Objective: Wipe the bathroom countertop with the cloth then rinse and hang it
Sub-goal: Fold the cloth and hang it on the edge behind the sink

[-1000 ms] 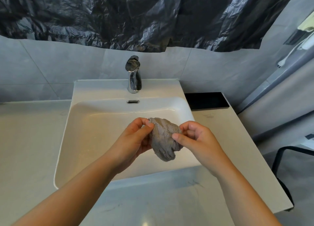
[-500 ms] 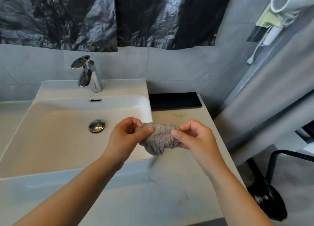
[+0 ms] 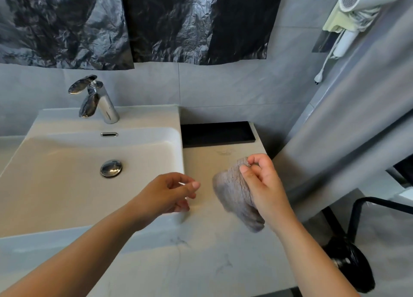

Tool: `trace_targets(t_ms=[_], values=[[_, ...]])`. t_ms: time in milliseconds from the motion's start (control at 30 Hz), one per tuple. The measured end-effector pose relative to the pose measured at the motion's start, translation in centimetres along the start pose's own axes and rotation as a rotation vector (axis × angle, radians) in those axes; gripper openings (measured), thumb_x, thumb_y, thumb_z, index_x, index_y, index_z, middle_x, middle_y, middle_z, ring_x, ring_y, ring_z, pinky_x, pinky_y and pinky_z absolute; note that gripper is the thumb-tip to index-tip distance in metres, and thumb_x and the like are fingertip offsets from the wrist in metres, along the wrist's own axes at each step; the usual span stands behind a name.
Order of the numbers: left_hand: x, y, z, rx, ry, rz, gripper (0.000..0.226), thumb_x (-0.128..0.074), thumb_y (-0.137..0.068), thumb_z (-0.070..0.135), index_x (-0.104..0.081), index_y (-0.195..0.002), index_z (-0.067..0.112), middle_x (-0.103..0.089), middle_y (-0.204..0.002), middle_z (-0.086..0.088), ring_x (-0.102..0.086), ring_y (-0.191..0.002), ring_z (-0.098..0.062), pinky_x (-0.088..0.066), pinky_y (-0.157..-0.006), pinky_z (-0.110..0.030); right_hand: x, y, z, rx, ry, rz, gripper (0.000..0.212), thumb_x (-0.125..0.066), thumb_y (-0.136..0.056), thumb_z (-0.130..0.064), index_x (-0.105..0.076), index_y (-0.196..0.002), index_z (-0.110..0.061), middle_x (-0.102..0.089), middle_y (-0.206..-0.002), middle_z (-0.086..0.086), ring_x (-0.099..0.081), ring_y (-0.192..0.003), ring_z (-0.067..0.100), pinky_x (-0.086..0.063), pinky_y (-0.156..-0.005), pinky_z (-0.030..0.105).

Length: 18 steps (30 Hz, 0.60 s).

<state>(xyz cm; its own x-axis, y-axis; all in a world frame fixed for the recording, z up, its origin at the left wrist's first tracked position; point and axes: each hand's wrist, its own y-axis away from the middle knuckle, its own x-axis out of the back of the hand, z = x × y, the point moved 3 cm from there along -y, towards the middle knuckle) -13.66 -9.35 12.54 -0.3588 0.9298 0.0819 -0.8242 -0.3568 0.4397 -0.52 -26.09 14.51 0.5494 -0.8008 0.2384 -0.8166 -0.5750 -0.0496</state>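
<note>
Grey terry cloth (image 3: 234, 198), bunched into a wad, hung from a pinch of your right hand (image 3: 263, 185) over the pale marbled stone countertop (image 3: 223, 252), near its right edge and in front of the black rectangular tray (image 3: 216, 132) in the back corner. Your left hand (image 3: 165, 194) hovered empty, fingers loosely curled, at the right rim of the white rectangular basin (image 3: 67, 185). The cloth did not appear to touch the surface. Gripped only at its top, it could have slipped off the right edge. Wadded, it might have wiped a narrow stripe and missed the faint smudge (image 3: 224, 151) before the tray.
</note>
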Motion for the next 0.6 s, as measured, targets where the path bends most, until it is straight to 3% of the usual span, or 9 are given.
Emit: trace_targets(t_ms=[67, 133, 233, 300, 400, 500, 600], values=[[-0.3, -1.1, -0.7, 0.048, 0.060, -0.030, 0.051, -0.060, -0.076, 0.051, -0.066, -0.106, 0.010, -0.073, -0.098, -0.004, -0.068, -0.082, -0.016, -0.053, -0.093, -0.041, 0.1, -0.4, -0.2, 0.012, 0.015, -0.028, 0.006, -0.050, -0.097, -0.017, -0.051, -0.096, -0.023, -0.053, -0.074, -0.011, -0.052, -0.066, -0.006, -0.041, -0.065, 0.008], [-0.9, -2.3, -0.9, 0.118, 0.119, -0.085, 0.063, -0.050, -0.077, 0.061, -0.064, -0.113, 0.011, -0.072, -0.105, -0.005, -0.067, -0.098, -0.019, -0.048, -0.099, -0.043, 0.1, -1.1, -0.5, -0.022, 0.003, -0.067, 0.004, -0.049, -0.098, -0.022, -0.051, -0.097, -0.026, -0.052, -0.075, -0.009, -0.051, -0.067, -0.005, -0.041, -0.064, 0.011], [-2.6, -3.3, -0.5, 0.168, 0.318, -0.314, 0.069, -0.033, -0.083, 0.070, -0.056, -0.127, 0.023, -0.067, -0.120, -0.003, -0.062, -0.112, -0.019, -0.044, -0.103, -0.041, -0.5, -2.1, -0.5, -0.106, -0.135, -0.126, 0.003, -0.052, -0.093, -0.038, -0.052, -0.094, -0.035, -0.060, -0.088, 0.001, -0.059, -0.082, 0.009, -0.046, -0.071, 0.026], [-3.3, -3.5, 0.3, 0.181, 0.490, -0.371, 0.064, -0.035, -0.084, 0.068, -0.059, -0.125, 0.026, -0.066, -0.121, -0.003, -0.062, -0.111, -0.018, -0.047, -0.096, -0.038, -0.9, -2.7, -0.4, -0.135, -0.164, -0.111, 0.008, -0.051, -0.088, -0.044, -0.053, -0.094, -0.039, -0.062, -0.097, 0.005, -0.060, -0.089, 0.017, -0.048, -0.076, 0.036], [-2.7, -4.6, 1.3, 0.088, 0.606, -0.301, 0.055, -0.051, -0.081, 0.051, -0.062, -0.121, 0.016, -0.068, -0.115, -0.008, -0.066, -0.103, -0.019, -0.052, -0.080, -0.031, -0.8, -3.5, -0.2, -0.107, -0.078, -0.019, 0.012, -0.050, -0.088, -0.043, -0.053, -0.098, -0.037, -0.063, -0.100, 0.008, -0.062, -0.092, 0.020, -0.051, -0.081, 0.043], [-1.0, -5.9, 1.3, 0.004, 0.477, -0.145, 0.050, -0.060, -0.081, 0.045, -0.063, -0.116, 0.010, -0.070, -0.110, -0.011, -0.068, -0.098, -0.023, -0.053, -0.078, -0.030, -0.1, -4.2, 0.3, -0.082, -0.036, 0.113, 0.020, -0.050, -0.084, -0.043, -0.054, -0.100, -0.031, -0.063, -0.101, 0.013, -0.062, -0.094, 0.024, -0.051, -0.083, 0.044], [-0.3, -6.5, 1.2, 0.022, 0.272, -0.115, 0.053, -0.064, -0.076, 0.049, -0.063, -0.111, 0.009, -0.071, -0.101, -0.010, -0.069, -0.087, -0.021, -0.054, -0.075, -0.032, -0.2, -4.6, 0.8, -0.057, -0.040, 0.098, 0.010, -0.052, -0.092, -0.033, -0.051, -0.102, -0.029, -0.062, -0.091, 0.011, -0.061, -0.083, 0.020, -0.051, -0.073, 0.035]])
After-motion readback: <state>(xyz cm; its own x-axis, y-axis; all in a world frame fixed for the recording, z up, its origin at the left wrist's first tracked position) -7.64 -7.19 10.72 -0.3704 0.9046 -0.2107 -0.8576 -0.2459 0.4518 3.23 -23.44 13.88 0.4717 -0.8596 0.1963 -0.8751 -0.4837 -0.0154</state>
